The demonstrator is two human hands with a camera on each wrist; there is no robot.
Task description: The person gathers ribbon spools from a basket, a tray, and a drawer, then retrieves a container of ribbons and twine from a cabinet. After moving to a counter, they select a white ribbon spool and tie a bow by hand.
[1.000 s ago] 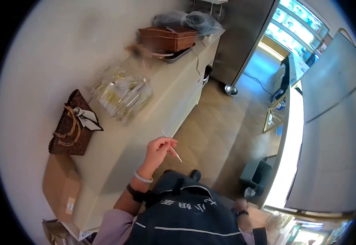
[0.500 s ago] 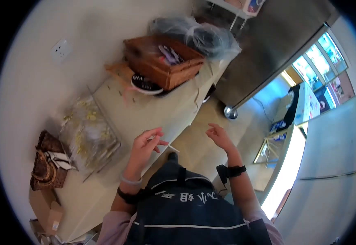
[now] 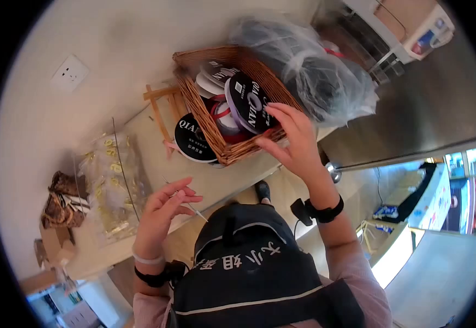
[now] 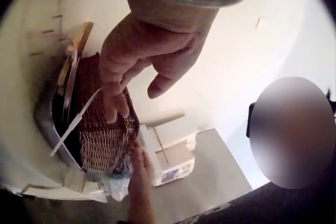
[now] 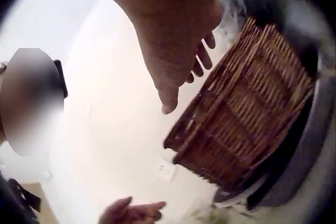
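Observation:
My left hand (image 3: 164,210) pinches a thin white stick (image 3: 198,212) between its fingers, in front of the table edge. The stick slants past the fingertips in the left wrist view. My right hand (image 3: 297,142) reaches over the front right rim of a brown wicker basket (image 3: 239,153), thumb and fingers spread apart. Its fingertips overlap a ribbon spool (image 3: 240,112) with a black label and a lilac edge. More spools and some red ribbon (image 3: 216,111) lie inside the basket. Another black-labelled spool (image 3: 194,145) is beside the basket's left side.
Under the basket is a metal tray (image 5: 310,150). A wooden frame (image 3: 161,115) leans behind the loose spool. Clear packages with yellow bits (image 3: 109,183) lie left on the table, near a brown woven bag (image 3: 63,208). A clear plastic bag (image 3: 325,82) sits right of the basket.
The view has turned and come closer to the basket. My right hand has risen from low at my side to the basket's rim. My left hand still holds the stick.

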